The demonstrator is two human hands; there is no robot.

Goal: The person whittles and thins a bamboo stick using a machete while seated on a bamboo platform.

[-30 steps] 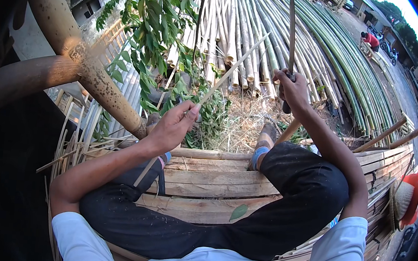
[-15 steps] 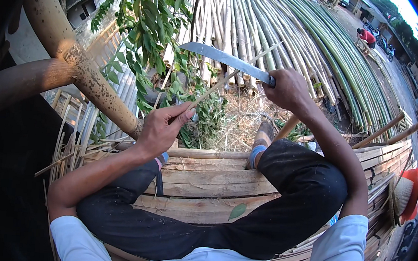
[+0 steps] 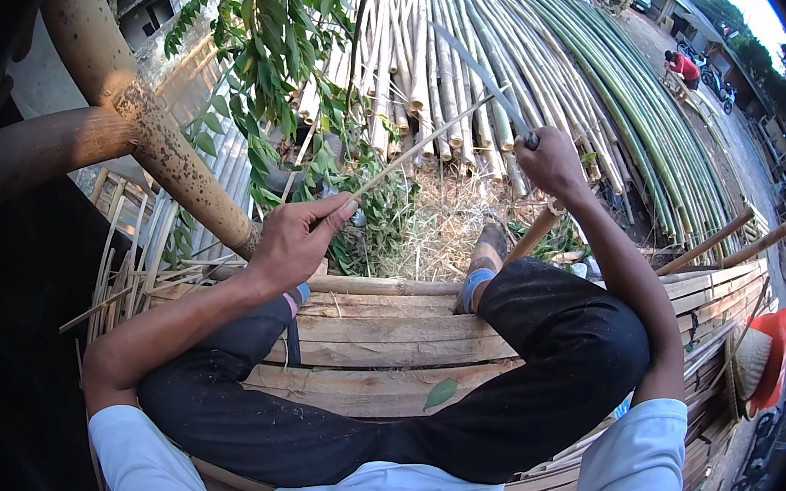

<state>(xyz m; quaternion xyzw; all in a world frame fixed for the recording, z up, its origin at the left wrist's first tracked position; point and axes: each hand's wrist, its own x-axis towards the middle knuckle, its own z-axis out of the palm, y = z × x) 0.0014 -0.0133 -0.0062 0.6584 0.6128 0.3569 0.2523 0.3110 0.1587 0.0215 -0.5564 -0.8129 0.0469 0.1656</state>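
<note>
My left hand (image 3: 299, 238) pinches the near end of a thin bamboo strip (image 3: 424, 145) between thumb and fingers. The strip slants up and to the right, its far tip close to the blade. My right hand (image 3: 552, 166) is closed round the dark handle of a long knife (image 3: 486, 77). Its blade points up and to the left, over the far poles, beside the strip's tip; whether the two touch I cannot tell. Below both hands are my crossed legs in dark trousers, on a bench of split bamboo slats (image 3: 385, 342).
A large pile of bamboo poles (image 3: 518, 61) lies ahead. A thick spotted bamboo post (image 3: 157, 139) and a leafy plant (image 3: 274, 61) stand at the left. Thin strips (image 3: 123, 270) lean there too. An orange-and-straw hat (image 3: 760, 362) is at the right. Far off, a person in red (image 3: 682, 67) bends over.
The knife blade has swung from pointing left across the strip to pointing up and away. My right hand has shifted slightly right; my left hand keeps its hold.
</note>
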